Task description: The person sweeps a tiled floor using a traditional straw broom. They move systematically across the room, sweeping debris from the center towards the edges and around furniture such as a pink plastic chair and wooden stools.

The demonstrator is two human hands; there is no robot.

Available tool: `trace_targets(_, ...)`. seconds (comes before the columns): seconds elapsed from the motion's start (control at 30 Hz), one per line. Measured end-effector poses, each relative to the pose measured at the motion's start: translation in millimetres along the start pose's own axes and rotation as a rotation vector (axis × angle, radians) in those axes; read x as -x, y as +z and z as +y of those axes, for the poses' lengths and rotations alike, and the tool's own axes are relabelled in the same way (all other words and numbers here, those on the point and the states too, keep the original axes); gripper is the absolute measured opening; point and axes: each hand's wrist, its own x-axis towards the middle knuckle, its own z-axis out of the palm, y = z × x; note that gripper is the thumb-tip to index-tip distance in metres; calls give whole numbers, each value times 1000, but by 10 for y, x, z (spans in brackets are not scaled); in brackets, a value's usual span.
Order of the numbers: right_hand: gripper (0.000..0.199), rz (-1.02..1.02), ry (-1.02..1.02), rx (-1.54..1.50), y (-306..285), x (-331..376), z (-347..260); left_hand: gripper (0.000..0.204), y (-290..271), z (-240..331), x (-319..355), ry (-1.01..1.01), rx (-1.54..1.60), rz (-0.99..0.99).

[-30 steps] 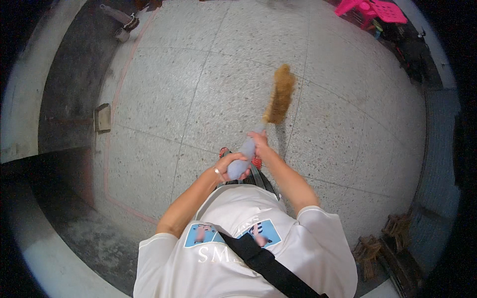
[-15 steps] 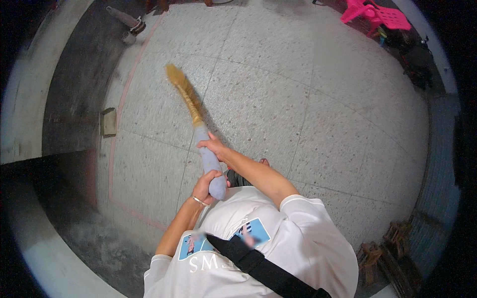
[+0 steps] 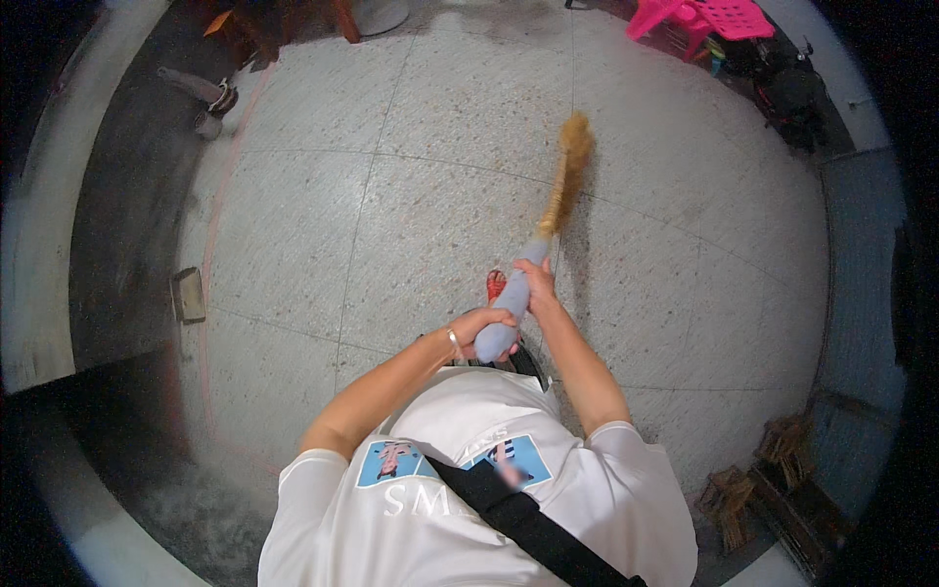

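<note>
Broom [image 3: 548, 230]: bristles golden-tan, handle pale blue-grey. Floor [image 3: 411, 215]: light grey speckled stone, divided into large squares by thin dark lines; a dark grey band runs along its left edge. Shirt [image 3: 421, 528]: white, with a blue printed panel on the chest and pale lettering below it. Strap [image 3: 528, 528]: black, running diagonally across the shirt. Shoe [image 3: 496, 285]: red. Plastic stool [image 3: 699, 18] at top right: bright pink. Bracelet [image 3: 453, 338]: thin, pale metallic.

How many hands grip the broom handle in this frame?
2. The left hand wraps the lower end of the grey-handled straw broom; the right hand grips higher up, toward the bristles. No other hands are visible.
</note>
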Motion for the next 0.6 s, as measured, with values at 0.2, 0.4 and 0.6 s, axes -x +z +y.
trace_targets(0.2,47,89,-4,12,-494,-1025,-421,35,243,603,-960,-48,26,-8)
trace_targets(0.4,60,-31,97,179,303,-866,-251,35,240,641,-473,58,181,248)
trace_targets(0.6,82,-529,306,209,992,-814,-349,31,414,727,-271,214,256,445)
